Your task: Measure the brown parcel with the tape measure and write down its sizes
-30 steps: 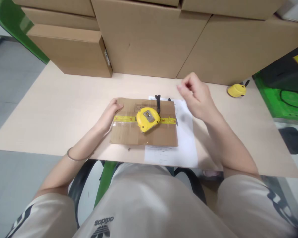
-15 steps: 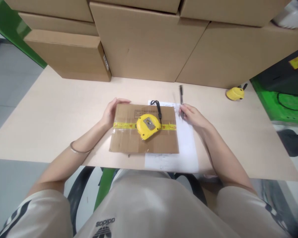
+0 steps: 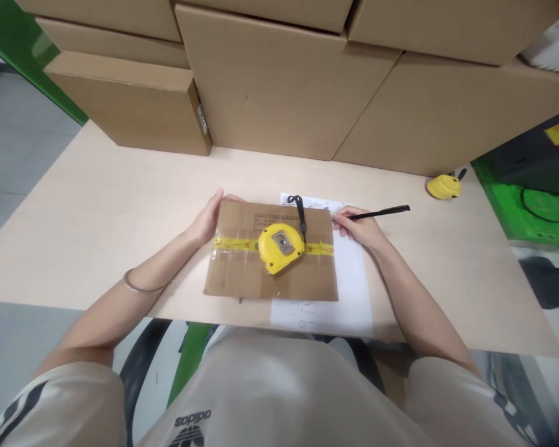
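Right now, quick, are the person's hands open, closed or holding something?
Left hand: cupped against the left end of the small cardboard box; whether gripping cannot be told.
Right hand: closed, holding a black pen.

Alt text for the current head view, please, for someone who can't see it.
A person's left hand touches the left edge of a taped cardboard box, while the right hand holds a black pen beside its right edge. A yellow tape measure lies on the box, which partly covers white paper on a table.

Right fingers [image 3: 341, 219] hold a pen [image 3: 384, 212] (black) beside the carton [image 3: 242, 276].
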`<state>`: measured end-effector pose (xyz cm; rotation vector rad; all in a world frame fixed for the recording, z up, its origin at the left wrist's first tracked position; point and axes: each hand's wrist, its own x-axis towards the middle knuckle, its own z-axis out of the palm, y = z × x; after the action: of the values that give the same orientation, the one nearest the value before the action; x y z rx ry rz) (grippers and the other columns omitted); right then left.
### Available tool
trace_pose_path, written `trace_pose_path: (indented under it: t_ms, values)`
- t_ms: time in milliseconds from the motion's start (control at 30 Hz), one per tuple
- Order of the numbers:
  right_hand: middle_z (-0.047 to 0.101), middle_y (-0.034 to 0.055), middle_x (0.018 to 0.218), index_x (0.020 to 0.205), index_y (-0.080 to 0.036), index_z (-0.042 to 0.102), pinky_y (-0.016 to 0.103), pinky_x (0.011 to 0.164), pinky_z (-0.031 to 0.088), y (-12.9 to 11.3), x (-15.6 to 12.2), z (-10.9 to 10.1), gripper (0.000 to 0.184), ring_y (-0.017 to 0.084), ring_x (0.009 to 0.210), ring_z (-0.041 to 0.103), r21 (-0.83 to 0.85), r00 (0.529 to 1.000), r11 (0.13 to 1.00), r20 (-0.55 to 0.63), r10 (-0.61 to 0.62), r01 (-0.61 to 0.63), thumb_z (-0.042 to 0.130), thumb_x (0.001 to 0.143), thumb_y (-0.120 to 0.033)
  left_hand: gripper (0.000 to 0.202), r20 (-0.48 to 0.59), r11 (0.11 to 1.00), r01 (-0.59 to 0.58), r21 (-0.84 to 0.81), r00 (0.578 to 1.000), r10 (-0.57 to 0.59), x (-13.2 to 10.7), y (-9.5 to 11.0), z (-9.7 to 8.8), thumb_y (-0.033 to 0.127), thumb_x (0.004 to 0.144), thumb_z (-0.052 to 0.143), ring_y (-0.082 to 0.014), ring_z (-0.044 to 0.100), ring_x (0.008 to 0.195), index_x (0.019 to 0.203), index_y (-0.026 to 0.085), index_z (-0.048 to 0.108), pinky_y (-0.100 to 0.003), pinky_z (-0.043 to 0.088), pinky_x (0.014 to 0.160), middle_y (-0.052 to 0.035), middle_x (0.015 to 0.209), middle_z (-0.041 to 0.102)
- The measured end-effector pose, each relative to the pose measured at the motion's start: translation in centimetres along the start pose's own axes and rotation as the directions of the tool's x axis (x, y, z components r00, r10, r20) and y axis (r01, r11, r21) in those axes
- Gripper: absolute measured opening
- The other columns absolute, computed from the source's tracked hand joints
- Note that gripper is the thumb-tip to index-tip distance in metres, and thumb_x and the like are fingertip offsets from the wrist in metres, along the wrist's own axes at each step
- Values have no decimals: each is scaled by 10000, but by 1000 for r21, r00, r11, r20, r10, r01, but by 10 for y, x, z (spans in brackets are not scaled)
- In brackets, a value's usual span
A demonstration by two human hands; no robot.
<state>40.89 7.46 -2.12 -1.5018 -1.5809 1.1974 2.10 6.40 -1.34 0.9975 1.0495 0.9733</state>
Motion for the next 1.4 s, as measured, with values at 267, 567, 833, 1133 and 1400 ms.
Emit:
trace_pose_path:
  t_ms: [267,567,833,1133,1400]
  values:
    - [601,9,553,725,-194,712,258,465,369,5,1,0,509,99,465,467,-52,1000,999,12,-13,14,727,829,-693,716,0,1000,15,8,1000,-15,2,-1,-2,895,813,551,-235,734,790,883,213,758,-366,580,744,-84,876,792]
    - [604,9,620,741,-205,700,277,531,395,5,2,2,505,110,517,480,-59,1000,998,12,-18,18,729,824,-703,695,-10,1000,-9,26,1000,10,4,-5,-5,880,832,549,-228,720,770,873,221,765,-367,569,722,-75,845,781]
    - [576,1,587,720,-196,698,270,517,368,9,3,2,516,105,506,462,-56,999,998,7,-33,34,712,841,-697,696,-22,1000,11,18,1000,-10,1,-3,-2,871,782,635,-212,683,793,884,191,740,-337,544,739,-54,851,764]
    - [543,-9,565,683,-187,676,260,464,342,11,4,6,605,91,463,454,-56,998,998,-57,-31,28,696,799,-780,617,10,999,-8,53,1000,7,3,-6,-7,806,867,602,-196,676,783,876,205,745,-328,535,716,-56,864,760]
    - [525,-14,520,665,-176,672,247,437,355,8,3,8,574,87,434,448,-58,996,998,-94,-14,9,708,813,-729,604,6,991,-13,135,1000,12,6,-11,-12,774,926,542,-198,690,793,882,204,737,-337,553,764,-49,865,759]
